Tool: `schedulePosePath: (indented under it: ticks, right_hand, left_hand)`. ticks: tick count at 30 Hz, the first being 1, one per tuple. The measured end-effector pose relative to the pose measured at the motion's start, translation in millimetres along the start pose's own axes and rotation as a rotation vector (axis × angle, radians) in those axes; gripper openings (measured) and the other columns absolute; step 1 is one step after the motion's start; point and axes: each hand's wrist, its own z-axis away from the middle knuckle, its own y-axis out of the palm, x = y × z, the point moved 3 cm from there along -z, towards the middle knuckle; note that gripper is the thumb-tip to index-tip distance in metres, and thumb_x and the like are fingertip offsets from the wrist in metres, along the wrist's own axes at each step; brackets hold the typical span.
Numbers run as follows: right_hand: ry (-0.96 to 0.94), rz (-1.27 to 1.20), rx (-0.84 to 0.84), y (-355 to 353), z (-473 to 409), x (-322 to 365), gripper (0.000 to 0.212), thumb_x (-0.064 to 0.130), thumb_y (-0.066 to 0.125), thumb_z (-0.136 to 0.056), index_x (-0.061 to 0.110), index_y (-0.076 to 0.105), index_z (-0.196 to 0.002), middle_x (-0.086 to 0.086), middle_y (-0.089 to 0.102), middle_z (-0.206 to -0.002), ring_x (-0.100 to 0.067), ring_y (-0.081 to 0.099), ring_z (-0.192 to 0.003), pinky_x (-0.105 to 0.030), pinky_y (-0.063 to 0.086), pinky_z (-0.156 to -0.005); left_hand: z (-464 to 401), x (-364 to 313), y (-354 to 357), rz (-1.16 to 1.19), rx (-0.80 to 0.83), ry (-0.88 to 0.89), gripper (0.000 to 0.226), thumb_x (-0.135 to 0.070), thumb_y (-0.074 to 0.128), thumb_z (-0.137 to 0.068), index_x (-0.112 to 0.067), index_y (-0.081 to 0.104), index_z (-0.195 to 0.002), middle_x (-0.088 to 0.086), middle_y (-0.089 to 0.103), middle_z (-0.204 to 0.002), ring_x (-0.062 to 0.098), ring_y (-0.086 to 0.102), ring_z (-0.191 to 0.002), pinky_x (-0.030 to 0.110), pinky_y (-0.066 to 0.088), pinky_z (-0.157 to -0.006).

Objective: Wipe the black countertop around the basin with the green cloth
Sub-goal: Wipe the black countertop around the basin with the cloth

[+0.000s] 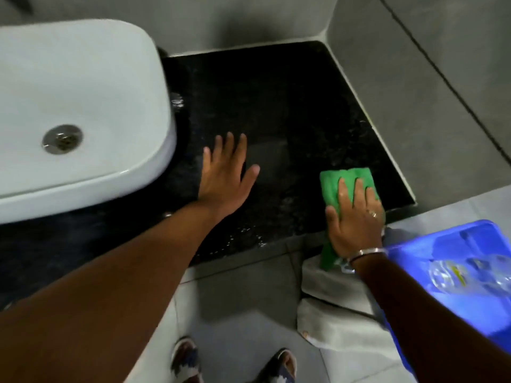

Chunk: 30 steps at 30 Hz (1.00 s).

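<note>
Left arm [110,286] reaches out, left hand [225,178] flat, fingers spread, on the counter [290,111] beside the basin [83,92]. Right hand [354,222] presses the cloth [345,181] flat-fingered at the counter's front right edge.

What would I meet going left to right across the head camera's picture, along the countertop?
White basin → left hand over the black countertop → green cloth under the right hand → blue plastic tub.

Grey tiled walls [414,78], pale tiled floor [235,327], blue plastic bin [448,241]
</note>
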Motion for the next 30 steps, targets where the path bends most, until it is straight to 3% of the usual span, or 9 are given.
schedulePosePath:
  ticks: [4,8,10,14,19,22,26,28,30]
  right_hand:
    - [-0.165,-0.069,0.069,12.4,39.8,83.6,0.071,0.055,0.023,-0.085,0.022,0.031,-0.148,-0.022,0.026,-0.155,-0.044,0.024,-0.141,-0.054,0.019,-0.114]
    - [-0.214,-0.042,0.122,13.4,39.8,107.0,0.074,0.058,0.016,-0.084,0.025,0.021,-0.15,-0.02,0.018,-0.158,-0.041,0.015,-0.145,-0.054,0.013,-0.117]
    - [-0.177,-0.039,0.117,13.6,40.9,110.6,0.076,0.058,0.014,-0.083,0.023,0.02,-0.15,-0.021,0.017,-0.158,-0.042,0.015,-0.144,-0.055,0.014,-0.117]
    - [-0.198,-0.054,0.108,19.8,58.2,162.0,0.077,0.056,0.017,-0.082,0.019,0.023,-0.15,-0.025,0.02,-0.156,-0.045,0.019,-0.142,-0.057,0.016,-0.116]
    - [-0.372,-0.038,0.145,33.7,94.3,254.5,0.071,0.053,0.027,-0.086,0.02,0.025,-0.149,-0.024,0.022,-0.156,-0.045,0.02,-0.143,-0.054,0.014,-0.116]
    - [-0.418,0.011,0.098,29.9,85.3,239.0,0.068,0.05,0.029,-0.087,0.015,0.036,-0.145,-0.027,0.034,-0.15,-0.05,0.032,-0.135,-0.058,0.029,-0.11]
    - [-0.146,0.041,0.053,22.5,70.2,205.5,0.073,0.051,0.023,-0.087,0.008,0.037,-0.144,-0.033,0.03,-0.149,-0.053,0.031,-0.133,-0.06,0.028,-0.109]
    - [-0.002,0.0,0.032,22.9,78.9,226.8,0.077,0.052,0.017,-0.085,0.009,0.03,-0.148,-0.033,0.023,-0.152,-0.052,0.023,-0.138,-0.058,0.018,-0.115]
    - [-0.026,-0.043,0.047,29.9,105.3,278.5,0.076,0.052,0.019,-0.085,0.012,0.027,-0.149,-0.032,0.022,-0.153,-0.051,0.02,-0.14,-0.059,0.017,-0.115]
  left_hand:
    - [99.2,55.7,-29.3,0.076,0.049,0.032,0.073,-0.055,0.024,-0.095,-0.013,0.019,-0.154,0.007,0.017,-0.164,0.024,0.007,-0.152,0.043,0.004,-0.123]
    - [157.0,134.0,-62.9,0.081,0.035,-0.235,0.072,-0.05,0.032,-0.092,-0.007,0.031,-0.15,0.01,0.031,-0.159,0.027,0.021,-0.149,0.042,0.01,-0.122]
    - [177.8,177.9,-85.9,-0.019,0.037,-0.276,0.068,-0.049,0.031,-0.094,-0.008,0.038,-0.147,0.011,0.04,-0.154,0.028,0.031,-0.145,0.046,0.019,-0.12]
    - [195.6,242.8,-117.2,-0.227,0.165,-0.101,0.064,-0.054,0.027,-0.095,-0.017,0.047,-0.142,0.007,0.052,-0.145,0.027,0.048,-0.134,0.042,0.034,-0.112]
    - [200.8,284.4,-118.1,-0.303,0.264,0.111,0.055,-0.047,0.028,-0.099,-0.027,0.033,-0.151,-0.002,0.043,-0.153,0.021,0.04,-0.138,0.041,0.03,-0.11]
    - [203.3,292.4,-111.3,-0.232,0.185,0.128,0.053,-0.048,0.029,-0.099,-0.036,0.028,-0.151,-0.006,0.041,-0.153,0.019,0.036,-0.137,0.041,0.025,-0.11]
    - [205.3,298.5,-105.9,-0.177,0.12,0.15,0.052,-0.049,0.033,-0.097,-0.039,0.033,-0.148,-0.008,0.042,-0.153,0.017,0.037,-0.139,0.042,0.023,-0.112]
    - [202.8,298.7,-106.7,-0.16,0.091,0.164,0.051,-0.049,0.034,-0.097,-0.039,0.036,-0.147,-0.009,0.043,-0.153,0.017,0.037,-0.14,0.041,0.022,-0.113]
    - [204.2,299.1,-106.3,-0.146,0.071,0.188,0.05,-0.048,0.036,-0.097,-0.038,0.039,-0.146,-0.008,0.043,-0.152,0.016,0.037,-0.141,0.041,0.023,-0.114]
